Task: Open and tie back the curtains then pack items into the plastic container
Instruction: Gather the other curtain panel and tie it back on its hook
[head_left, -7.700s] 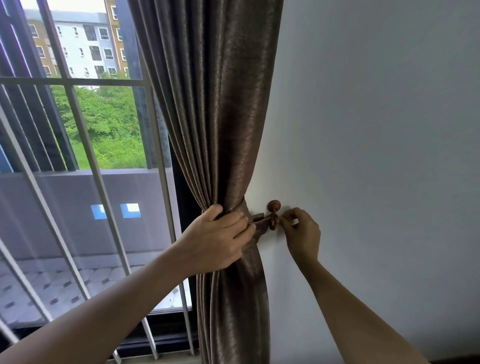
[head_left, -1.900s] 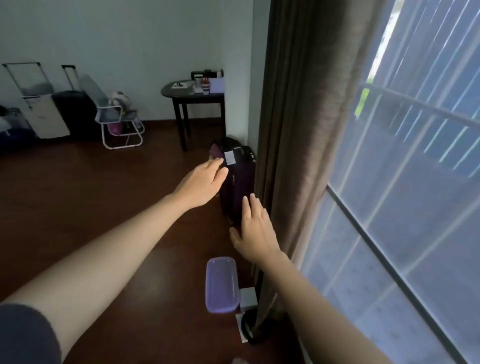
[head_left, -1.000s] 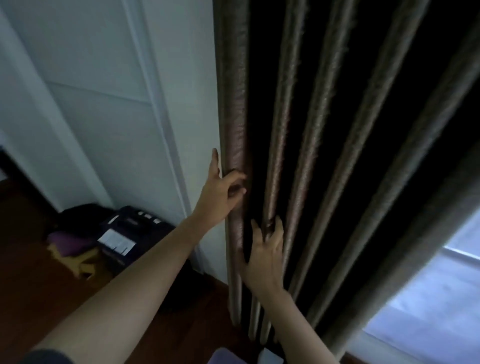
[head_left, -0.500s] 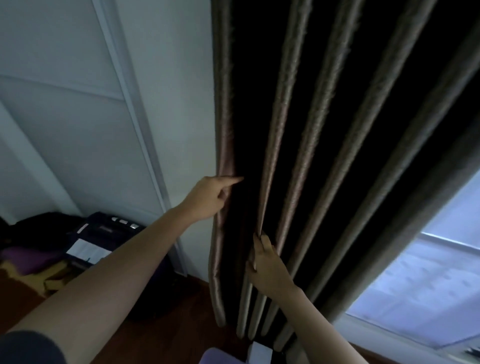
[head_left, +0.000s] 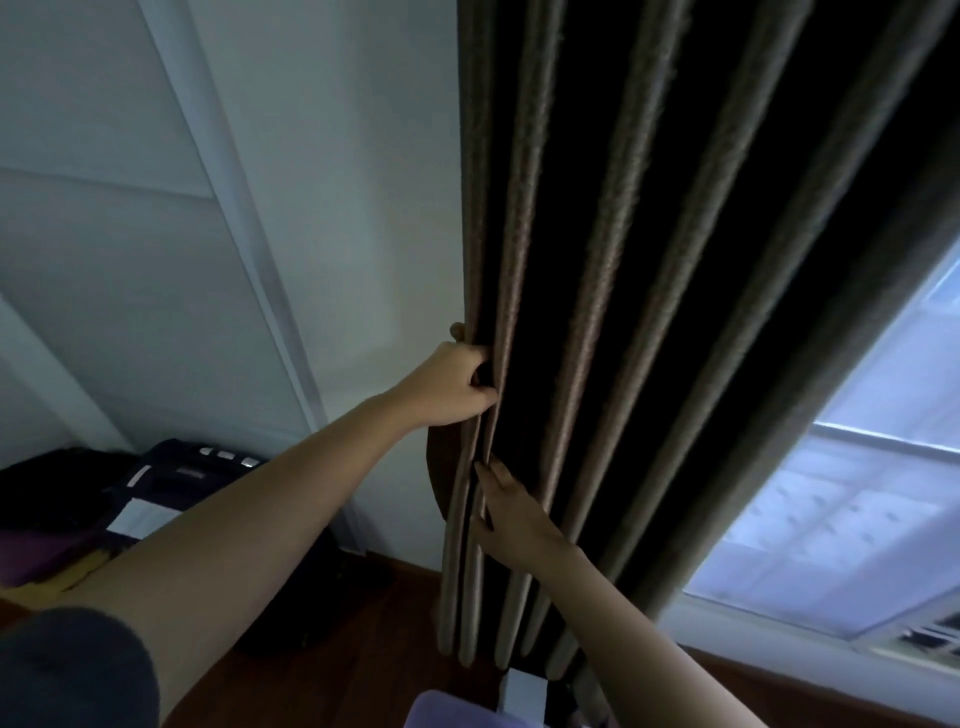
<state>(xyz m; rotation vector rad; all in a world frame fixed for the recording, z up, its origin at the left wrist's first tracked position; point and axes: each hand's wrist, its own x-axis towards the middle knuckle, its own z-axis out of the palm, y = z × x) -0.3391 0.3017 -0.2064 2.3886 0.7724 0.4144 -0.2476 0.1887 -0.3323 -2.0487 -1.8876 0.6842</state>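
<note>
Curtain: the dark brown curtain (head_left: 613, 312) hangs in long upright folds from 12 o'clock down to the floor at 6 o'clock, filling the middle and the 1 to 2 o'clock part of the view; it is not tied back.
Left hand: the left hand (head_left: 452, 387) sits at the centre of the view, its fingers curled round the outermost fold at the curtain's 9 o'clock edge and clamped on the cloth.
Right hand: the right hand (head_left: 506, 512) is at 6 o'clock from the left hand and close beneath it, apart from it; its fingers (head_left: 488, 475) lie nearly straight, pointing to 12 o'clock, and touch the next fold in without curling round it.
Plastic container: only a lilac corner of the plastic container (head_left: 452, 714) shows at the bottom edge, at 6 o'clock, on the floor below the curtain's hem and clear of both hands.
White box: a small white box (head_left: 524, 691) stands just beside the container, at its 1 o'clock.
Window: pale panes of the window (head_left: 857, 519) show at 4 o'clock, past the curtain's far edge.
Wall: the white wall (head_left: 337, 234) and a white panelled door (head_left: 104, 260) fill 9 to 11 o'clock.
Suitcase: a dark suitcase (head_left: 208, 467) with a white label stands at 8 o'clock, against the wall.
Floor: the reddish wooden floor (head_left: 374, 623) runs along 6 to 7 o'clock.
Sleeve: a dark sleeve (head_left: 67, 670) covers the left upper arm at 7 o'clock.
</note>
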